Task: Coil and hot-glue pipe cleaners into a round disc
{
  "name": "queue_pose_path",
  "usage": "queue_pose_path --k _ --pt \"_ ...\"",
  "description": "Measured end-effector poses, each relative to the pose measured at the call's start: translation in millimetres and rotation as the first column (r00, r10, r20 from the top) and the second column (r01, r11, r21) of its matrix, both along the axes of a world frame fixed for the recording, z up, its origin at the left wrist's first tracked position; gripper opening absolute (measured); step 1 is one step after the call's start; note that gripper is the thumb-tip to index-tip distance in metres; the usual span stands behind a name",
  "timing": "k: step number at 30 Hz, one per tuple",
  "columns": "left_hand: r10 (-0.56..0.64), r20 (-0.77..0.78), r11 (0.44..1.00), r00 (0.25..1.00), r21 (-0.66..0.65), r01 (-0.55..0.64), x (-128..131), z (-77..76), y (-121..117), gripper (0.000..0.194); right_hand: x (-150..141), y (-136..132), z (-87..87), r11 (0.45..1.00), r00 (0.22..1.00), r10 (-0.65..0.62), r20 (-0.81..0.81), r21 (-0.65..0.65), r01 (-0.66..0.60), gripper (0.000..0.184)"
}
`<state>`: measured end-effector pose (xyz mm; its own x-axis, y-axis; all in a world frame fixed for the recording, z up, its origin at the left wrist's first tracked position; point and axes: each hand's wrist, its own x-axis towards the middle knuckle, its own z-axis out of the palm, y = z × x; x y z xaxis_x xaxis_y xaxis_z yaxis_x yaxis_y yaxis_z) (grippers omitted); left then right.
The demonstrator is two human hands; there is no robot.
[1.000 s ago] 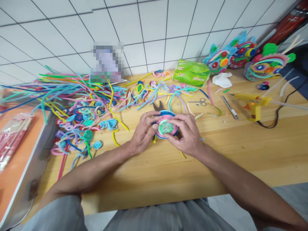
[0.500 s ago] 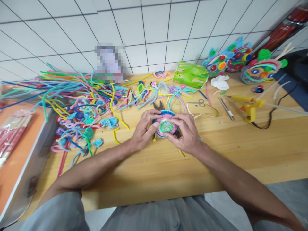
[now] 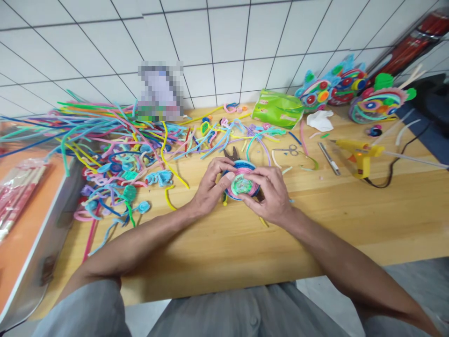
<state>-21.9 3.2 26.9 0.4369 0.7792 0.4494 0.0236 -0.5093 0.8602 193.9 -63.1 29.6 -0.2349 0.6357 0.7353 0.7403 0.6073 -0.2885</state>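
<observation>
Between my two hands is a round coiled piece [image 3: 244, 183], with blue outer rings, pink inside them and a green-white centre. My left hand [image 3: 214, 185] grips its left edge, thumb on the face. From the right, my right hand [image 3: 269, 193] holds the other edge, its fingers and thumb on the pink and green rings. Pliers [image 3: 231, 153] lie partly hidden under the piece, jaws pointing away from me. A short yellow pipe cleaner [image 3: 264, 222] pokes out below my right hand.
A heap of pipe cleaners [image 3: 115, 135] covers the table's left side. To the right lie scissors [image 3: 290, 150], a utility knife [image 3: 329, 158] and a yellow glue gun [image 3: 361, 154] with its cord. A green tissue pack [image 3: 278, 108] and decorated fish-like figures [image 3: 377, 104] stand by the wall.
My left thumb has shifted slightly up on the coiled piece, and the piece has tilted or turned a little. Both hands keep nearly the same place.
</observation>
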Motion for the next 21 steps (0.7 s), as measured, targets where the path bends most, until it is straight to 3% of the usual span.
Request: queue_pose_path --k 10,16,21 --pt "0.037 -0.039 0.998 0.999 0.042 -0.036 3.3 -2.2 -0.5 0.031 -1.7 1.0 3.1 0.999 1.0 0.014 -0.015 0.041 -0.014 0.046" --pt "0.113 -0.071 0.96 0.991 0.264 -0.09 4.6 -9.5 -3.4 0.026 -1.0 1.4 2.6 0.997 1.0 0.019 0.007 0.071 -0.019 0.045" --pt "0.022 0.002 0.991 1.0 0.128 -0.022 0.8 -6.6 -1.2 0.039 0.0 1.3 3.3 0.998 1.0 0.015 0.027 0.066 -0.017 0.044"
